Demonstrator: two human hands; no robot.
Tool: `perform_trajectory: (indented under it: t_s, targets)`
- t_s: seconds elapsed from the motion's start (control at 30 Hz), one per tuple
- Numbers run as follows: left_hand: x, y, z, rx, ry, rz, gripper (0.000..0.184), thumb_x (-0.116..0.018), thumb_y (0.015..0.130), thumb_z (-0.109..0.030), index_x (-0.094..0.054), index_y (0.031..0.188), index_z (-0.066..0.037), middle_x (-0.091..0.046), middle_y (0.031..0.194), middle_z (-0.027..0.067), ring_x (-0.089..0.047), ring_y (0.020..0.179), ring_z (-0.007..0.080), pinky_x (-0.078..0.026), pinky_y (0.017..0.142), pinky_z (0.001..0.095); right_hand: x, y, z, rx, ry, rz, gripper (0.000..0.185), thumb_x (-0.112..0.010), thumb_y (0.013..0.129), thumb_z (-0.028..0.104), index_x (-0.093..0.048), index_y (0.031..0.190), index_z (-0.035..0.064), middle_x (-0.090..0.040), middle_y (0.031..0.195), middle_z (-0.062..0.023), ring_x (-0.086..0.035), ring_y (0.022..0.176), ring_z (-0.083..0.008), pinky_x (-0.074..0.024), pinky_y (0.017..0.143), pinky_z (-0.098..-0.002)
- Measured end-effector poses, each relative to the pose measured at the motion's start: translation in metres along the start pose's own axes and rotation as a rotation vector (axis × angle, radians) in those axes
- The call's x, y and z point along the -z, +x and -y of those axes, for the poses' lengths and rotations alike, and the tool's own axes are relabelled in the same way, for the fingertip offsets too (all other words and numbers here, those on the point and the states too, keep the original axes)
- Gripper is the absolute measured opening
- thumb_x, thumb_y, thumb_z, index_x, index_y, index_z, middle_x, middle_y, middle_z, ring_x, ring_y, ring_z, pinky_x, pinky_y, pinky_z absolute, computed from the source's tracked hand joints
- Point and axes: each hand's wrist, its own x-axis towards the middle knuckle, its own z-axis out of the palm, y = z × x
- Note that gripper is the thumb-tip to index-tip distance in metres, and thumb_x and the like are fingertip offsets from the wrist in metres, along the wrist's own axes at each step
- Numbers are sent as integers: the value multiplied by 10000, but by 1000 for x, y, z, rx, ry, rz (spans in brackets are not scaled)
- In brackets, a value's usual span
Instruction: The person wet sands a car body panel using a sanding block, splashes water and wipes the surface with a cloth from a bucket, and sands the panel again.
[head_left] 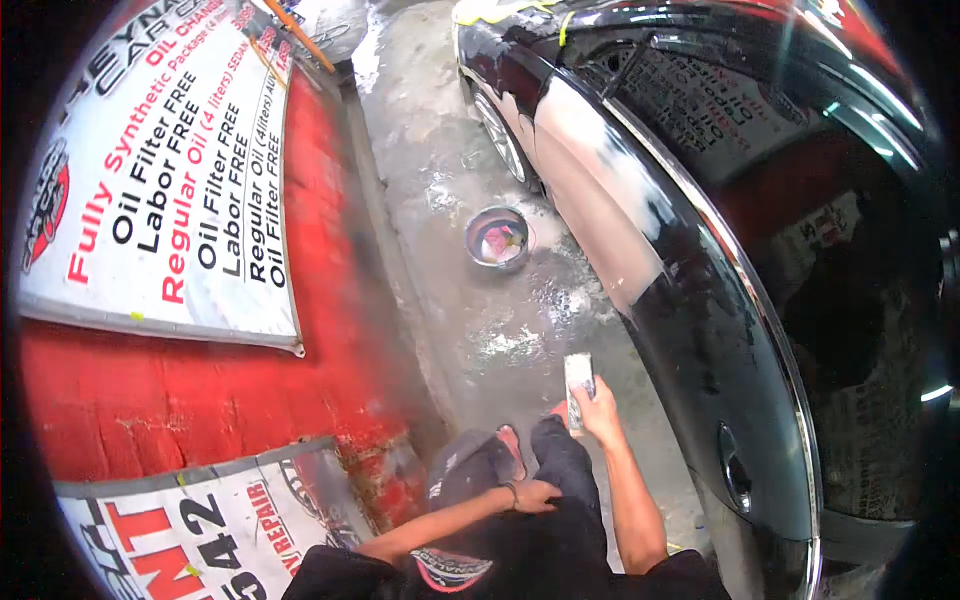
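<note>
My right hand (pixel 597 408) is closed around a pale, flat rectangular sanding block (pixel 578 375), held upright beside the car's side. The block is apart from the car body. In front of my thighs, my left hand (pixel 537 496) has its fingers curled, and nothing shows in it. On my right stands the black car (pixel 740 400). A dull beige-pink patch (pixel 600 215) with a whitish upper part covers its front fender area, and its lower rear edge meets the dark paint.
A round bucket (pixel 497 238) with pinkish content stands on the wet concrete floor (pixel 520 330) near the front wheel (pixel 497 130). Along my left runs a red wall (pixel 330 260) with a large printed banner (pixel 190 180) and a second banner (pixel 240 530) below it.
</note>
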Motion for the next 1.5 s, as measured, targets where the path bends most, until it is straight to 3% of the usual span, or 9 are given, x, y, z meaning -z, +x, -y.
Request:
perform_trajectory:
  t_s: [0.13, 0.23, 0.5, 0.53, 0.73, 0.83, 0.93, 1.13, 1.5]
  targets:
    - [-28, 12, 32, -238, -367, 258, 393, -686, 1086, -173, -724, 1431, 10, -760, 1400, 216, -740, 1234, 367, -543, 1151, 466, -32, 61, -26, -40, 142, 90, 508, -757, 1066, 410, -714, 1361, -2, -799, 1205, -216, -756, 1138, -304, -565, 1012, -444]
    - [43, 16, -59, 33, -527, 658, 398, -697, 1074, -184, -748, 1413, 18, -735, 1479, 209, -689, 1361, 318, -535, 1164, 458, -55, 93, -57, -115, 333, 156, 448, -745, 1102, 395, -722, 1326, 8, -766, 1112, -69, -700, 985, -174, -564, 884, -365]
    - [87, 26, 66, 167, -681, 657, 466, -710, 1053, -228, -742, 1432, 40, -755, 1467, 198, -738, 1281, 308, -571, 1125, 428, -106, 148, -168, -322, 182, 51, 528, -743, 1093, 432, -730, 1388, -6, -797, 1193, -83, -716, 1051, -179, -571, 956, -394]
    - [131, 44, 73, -68, -657, 552, 442, -673, 1075, -210, -743, 1433, 41, -781, 1416, 182, -753, 1242, 299, -589, 1098, 434, -114, 161, -188, -309, 177, 60, 528, -743, 1089, 434, -729, 1387, -2, -799, 1192, -97, -721, 1057, -184, -572, 958, -401]
    - [334, 123, 268, 273, -412, -570, 506, -799, 1069, -334, -714, 1487, -62, -779, 1356, 29, -693, 1228, 125, -579, 1083, 351, -125, 236, -291, -106, -247, 74, 513, -734, 1075, 411, -694, 1364, -10, -785, 1166, -301, -765, 1083, -457, -575, 977, -498]
    - [439, 177, 356, 134, 344, -859, 638, -857, 987, -337, -660, 1508, -26, -701, 1512, 184, -675, 1403, 311, -536, 1182, 457, -120, 267, -288, -92, -277, 91, 617, -721, 1078, 450, -622, 1384, -77, -732, 1228, -388, -708, 1185, -557, -550, 1020, -566]
    - [519, 229, 427, 309, 801, -983, 900, -886, 911, -440, -517, 1634, -51, -546, 1667, 236, -521, 1548, 406, -449, 1249, 530, -107, 284, -257, 0, -326, 120, 577, -728, 1079, 421, -606, 1332, -83, -723, 1213, -383, -706, 1155, -561, -550, 988, -589]
    - [560, 278, 503, 710, 731, -961, 534, -720, 1034, -496, -722, 1446, -157, -806, 1244, 239, -764, 1191, 464, -585, 1032, 581, -99, 292, -249, 333, -523, 4, 400, -737, 1072, 338, -599, 1167, -26, -713, 1079, -296, -709, 1006, -531, -558, 862, -603]
    - [459, 253, 518, 380, 943, -664, 323, -683, 1052, -426, -821, 1198, -173, -825, 1061, 201, -799, 973, 427, -619, 846, 569, -120, 275, -238, 410, -514, -119, 440, -722, 1084, 348, -612, 1228, -54, -741, 1092, -315, -728, 1024, -521, -571, 899, -584]
